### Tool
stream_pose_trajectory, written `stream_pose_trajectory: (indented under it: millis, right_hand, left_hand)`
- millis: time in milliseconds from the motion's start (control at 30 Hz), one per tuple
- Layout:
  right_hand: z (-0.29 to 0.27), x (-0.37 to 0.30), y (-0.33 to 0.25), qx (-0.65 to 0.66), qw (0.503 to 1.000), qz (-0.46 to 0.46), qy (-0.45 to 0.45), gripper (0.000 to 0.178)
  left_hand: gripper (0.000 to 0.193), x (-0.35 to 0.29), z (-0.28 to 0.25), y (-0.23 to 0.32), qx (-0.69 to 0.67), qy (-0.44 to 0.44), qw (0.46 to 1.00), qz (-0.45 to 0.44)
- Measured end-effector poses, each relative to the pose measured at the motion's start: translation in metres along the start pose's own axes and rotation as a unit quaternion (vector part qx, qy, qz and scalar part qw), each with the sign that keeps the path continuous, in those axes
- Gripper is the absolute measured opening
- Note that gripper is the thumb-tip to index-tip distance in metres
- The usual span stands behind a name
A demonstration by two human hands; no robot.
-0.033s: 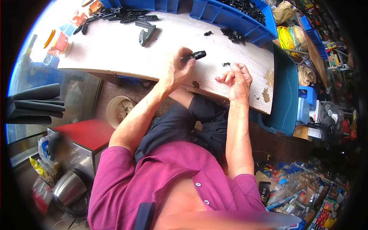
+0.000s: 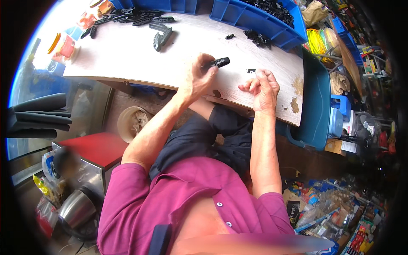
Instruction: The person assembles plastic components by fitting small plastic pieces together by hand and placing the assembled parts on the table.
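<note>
Here at the pale tabletop (image 2: 123, 55), the left hand (image 2: 198, 76) is closed around a black elongated piece (image 2: 221, 62), gripping it between thumb and fingers, with the glossy end poking out toward the right, over the middle of the surface. Across from it, the right hand (image 2: 267, 91) is up over the tabletop too, fingers curled and bunched; whether anything small is pinched in there, I cannot tell. Just beside those fingertips sits a tiny black toothed part (image 2: 250, 71), and whether they touch it is too small to judge. Up beyond the left hand, a pair of dark curved parts (image 2: 161, 39) lies together, and farther to the left there's a whole jumble of long black pieces (image 2: 127, 18) along the back, right by a blue bin (image 2: 180, 6). Over on the far right side, a second blue bin (image 2: 238, 18) carries a heap of small black parts (image 2: 278, 12); in front of it lies a cluster of black bits (image 2: 259, 39), with one lone black bit (image 2: 230, 37) a little to its left. An orange-lidded jar (image 2: 63, 46) stands at the left end, a teal tub (image 2: 316, 102) sits off the right end, and down below, left of the knees, there's a whitish bucket (image 2: 125, 123) with pale scraps inside.
</note>
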State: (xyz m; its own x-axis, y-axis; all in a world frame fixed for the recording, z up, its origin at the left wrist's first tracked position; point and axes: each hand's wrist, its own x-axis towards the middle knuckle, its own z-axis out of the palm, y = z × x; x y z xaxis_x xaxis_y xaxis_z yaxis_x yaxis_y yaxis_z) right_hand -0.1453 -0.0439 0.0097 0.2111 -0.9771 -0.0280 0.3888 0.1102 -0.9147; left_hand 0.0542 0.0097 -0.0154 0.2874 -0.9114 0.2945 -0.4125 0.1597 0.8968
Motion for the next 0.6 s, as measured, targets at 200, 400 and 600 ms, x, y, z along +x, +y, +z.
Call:
stream_pose_trajectory:
  millis: [200, 400, 600]
  right_hand:
    - [0.007, -0.005, 0.001, 0.075, 0.997, -0.024, 0.013, 0.013]
    - [0.003, -0.004, 0.012, 0.067, 0.997, -0.037, -0.016, 0.013]
    - [0.008, -0.005, 0.008, 0.038, 0.999, -0.030, 0.019, 0.013]
  left_hand:
    - [0.025, -0.012, 0.018, 0.033, -0.385, -0.045, 0.905, -0.173]
    - [0.027, -0.006, 0.023, 0.031, -0.453, -0.081, 0.870, -0.177]
    - [0.024, -0.004, 0.029, 0.036, -0.457, -0.122, 0.860, -0.190]
